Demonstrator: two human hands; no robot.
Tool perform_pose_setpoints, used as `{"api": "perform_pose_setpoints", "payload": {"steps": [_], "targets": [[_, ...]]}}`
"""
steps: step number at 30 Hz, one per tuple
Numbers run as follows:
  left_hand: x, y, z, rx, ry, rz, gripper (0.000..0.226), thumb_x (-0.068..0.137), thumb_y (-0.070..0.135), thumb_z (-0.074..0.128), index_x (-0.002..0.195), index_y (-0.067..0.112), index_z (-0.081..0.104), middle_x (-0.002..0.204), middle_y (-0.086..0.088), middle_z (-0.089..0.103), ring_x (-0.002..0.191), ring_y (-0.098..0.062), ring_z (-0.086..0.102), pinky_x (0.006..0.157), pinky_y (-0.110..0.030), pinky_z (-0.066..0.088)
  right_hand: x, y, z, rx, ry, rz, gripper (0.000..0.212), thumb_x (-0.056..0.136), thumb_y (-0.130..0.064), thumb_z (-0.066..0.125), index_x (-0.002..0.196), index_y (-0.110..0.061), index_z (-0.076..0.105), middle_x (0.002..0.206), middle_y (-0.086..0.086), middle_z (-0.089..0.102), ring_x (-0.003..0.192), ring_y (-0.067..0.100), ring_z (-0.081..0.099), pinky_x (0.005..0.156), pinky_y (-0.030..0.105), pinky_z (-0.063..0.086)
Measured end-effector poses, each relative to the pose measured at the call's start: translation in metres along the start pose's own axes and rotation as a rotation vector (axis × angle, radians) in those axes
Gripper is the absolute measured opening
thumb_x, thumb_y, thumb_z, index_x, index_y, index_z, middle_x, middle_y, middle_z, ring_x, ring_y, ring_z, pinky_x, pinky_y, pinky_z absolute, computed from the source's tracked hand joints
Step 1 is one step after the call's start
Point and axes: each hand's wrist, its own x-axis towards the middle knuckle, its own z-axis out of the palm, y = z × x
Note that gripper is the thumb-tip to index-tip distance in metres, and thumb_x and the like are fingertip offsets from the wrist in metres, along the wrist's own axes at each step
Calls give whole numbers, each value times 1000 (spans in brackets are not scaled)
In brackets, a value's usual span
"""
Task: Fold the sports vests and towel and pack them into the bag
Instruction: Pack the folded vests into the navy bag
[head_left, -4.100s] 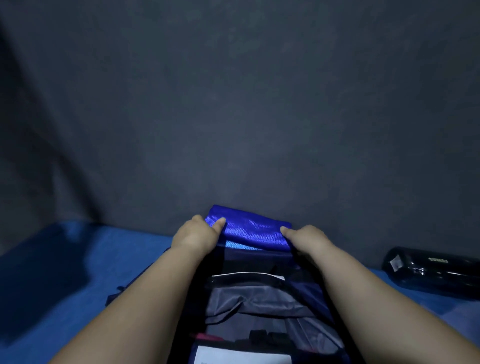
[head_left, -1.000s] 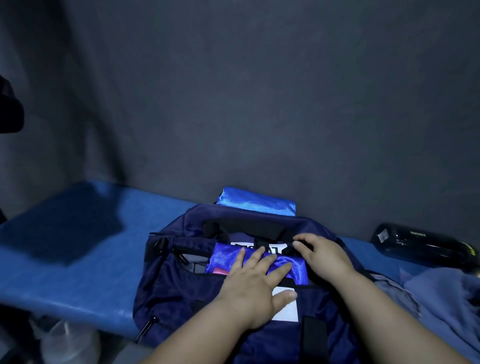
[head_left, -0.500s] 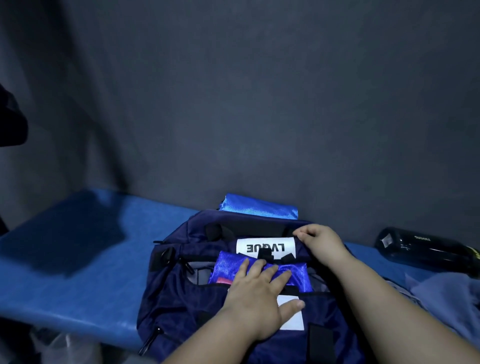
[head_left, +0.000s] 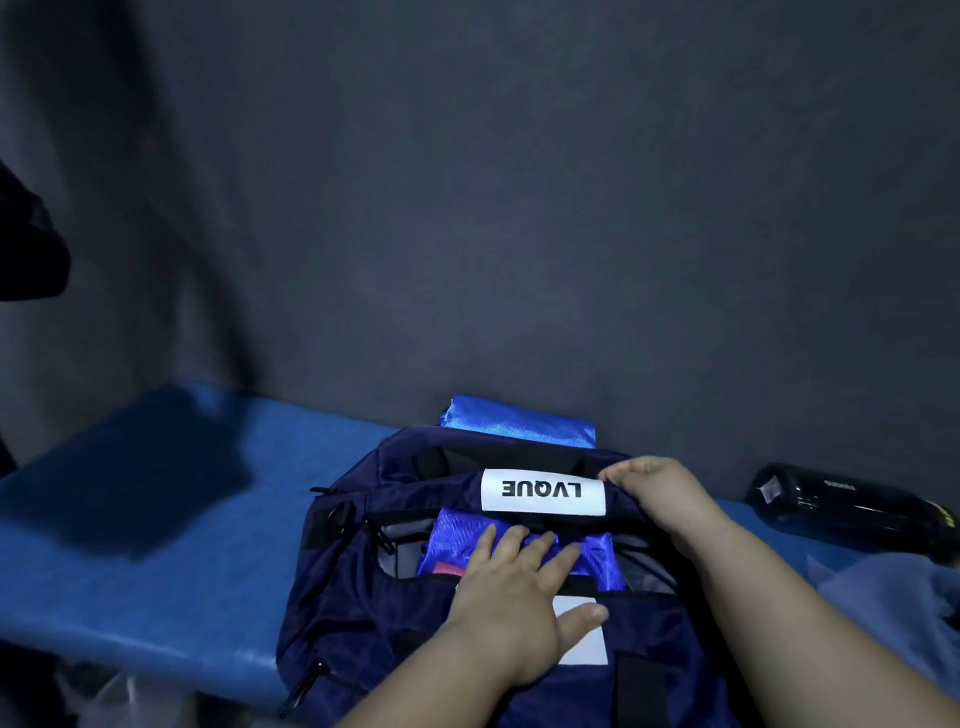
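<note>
**One vest going into the bag, more still waiting outside**

The fingers (head_left: 514, 540) of the left hand (head_left: 511, 597), low in the middle of the frame, are straight and slightly spread. They press flat on a shiny blue folded vest (head_left: 454, 538) that sits inside the open mouth of the bag (head_left: 353, 613). The thumb lies out to the side over a white patch on the bag's near wall. A small red patch (head_left: 449, 569) shows under the vest's near edge; what it belongs to cannot be told.

Just right of centre, the right hand (head_left: 654, 493) curls its fingers over the far lip of the bag and holds it beside a white label (head_left: 543, 491) that reads LVQUE upside down.

The navy bag stands on a blue table (head_left: 182, 545) that runs across the lower half of the frame, in front of a dark grey backdrop (head_left: 519, 208).

Directly behind the bag, a second vest (head_left: 519, 426), folded and lighter blue, lies on the table and is not yet packed. At the lower right edge is a rumpled pale blue-grey cloth (head_left: 893, 608), unfolded; it may be the towel, though that is not certain. A dark bottle (head_left: 841, 506) lies on its side at the right edge.

By the look of it, the packing is under way but well short of finished: one vest is in, one folded vest is left to pack, and the loose cloth remains to be folded and packed.
</note>
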Motion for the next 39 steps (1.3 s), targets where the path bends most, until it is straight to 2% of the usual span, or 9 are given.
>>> {"api": "perform_pose_setpoints", "payload": {"steps": [4,10,14,17,19,23,30,34,39], "targets": [[1,0,0,-12,-13,-15,112,51,81,-16,153,39,4,163,8,7,149,-22,-3,119,-44,-11,-1,2,0,-88,29,-21,16,90,-15,65,76,-13,73,73,4,73,69,16,64,73,30,51],[0,-3,-11,-78,-48,-45,115,55,85,-4,153,31,22,161,3,17,149,-20,4,119,-40,-7,-12,25,18,-823,-10,-44,28,98,-45,43,110,-28,61,114,1,67,106,24,59,80,32,46],[-9,-16,-20,-52,-14,-114,70,96,63,31,154,25,20,162,3,13,150,-21,0,119,-39,-7,-18,24,21,-996,390,-191,36,88,-49,58,119,-30,56,115,4,54,112,27,47,92,41,33],[-17,-29,-22,39,-45,-161,67,98,60,25,155,27,11,163,2,4,150,-23,-7,119,-44,-11,-20,8,28,-865,525,-487,22,80,-39,70,99,-28,69,99,0,58,101,27,50,86,39,26],[-22,-37,-19,40,-63,-193,72,97,64,24,156,26,6,163,4,-1,149,-22,-10,120,-44,-9,-20,-5,40,-855,284,-549,28,86,-49,52,94,-31,72,98,-7,63,103,22,54,87,36,30],[-33,-45,-17,-16,-84,-216,80,93,70,24,156,25,3,163,6,-6,149,-21,-12,121,-42,-7,-20,-23,75,-885,-110,-427,43,99,-55,30,114,-35,65,119,-7,60,119,18,48,96,38,31],[-33,-50,-10,-89,-79,-180,128,42,85,-12,155,27,0,163,7,-6,149,-19,-12,119,-41,-7,-9,-37,111,-836,-123,-181,40,97,-57,36,96,-27,63,101,-6,66,109,22,58,89,36,36],[-31,-51,-10,-96,-51,-172,133,36,84,-16,155,27,0,163,8,-6,149,-17,-13,119,-43,-8,4,-49,104,-603,-98,-82,42,98,-48,44,67,-21,50,66,-8,55,82,23,59,73,31,42],[-32,-52,-9,-105,-36,-173,129,39,84,-14,155,29,2,163,9,-6,149,-16,-14,118,-43,-10,12,-58,100,-512,-95,-59,44,101,-36,43,61,-18,42,64,-2,43,78,24,45,71,29,33]]}}
